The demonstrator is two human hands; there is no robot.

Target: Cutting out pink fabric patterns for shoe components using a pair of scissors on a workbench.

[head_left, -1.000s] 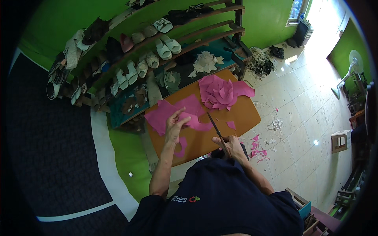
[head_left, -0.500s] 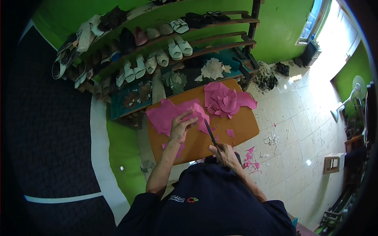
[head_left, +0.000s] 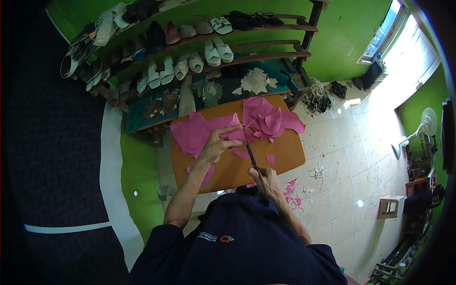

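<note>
1. The left hand (head_left: 216,145) is seen over the bench (head_left: 285,154), fingers pinched on a pink sheet (head_left: 194,133), with the forefinger stretched out to the right.
2. The right hand (head_left: 268,183) is closed round the handles of scissors (head_left: 251,154) at the near edge of the bench. The blades point away towards the far side, and their tips lie at the sheet's right edge, just beside the left fingertips. Whether the blades are open or shut cannot be told at this size.
3. The sheet is spread on the left half of the bench and is partly held up by the left hand.
4. A pile of cut pink pieces (head_left: 268,118) lies on the far right part of the bench, just right of the scissor tips. A small pink scrap (head_left: 270,160) lies on the bench to the right of the scissors.
5. Pink offcuts (head_left: 292,192) are scattered on the tiled floor (head_left: 342,161) to the right of the person.
6. Judgement on progress: a good part of the cutting appears done, given the pile and the offcuts. A large uncut sheet is left, so the work is judged to be about midway.
7. A rack (head_left: 266,28) of sandals and shoes stands beyond the bench against the green wall.
</note>
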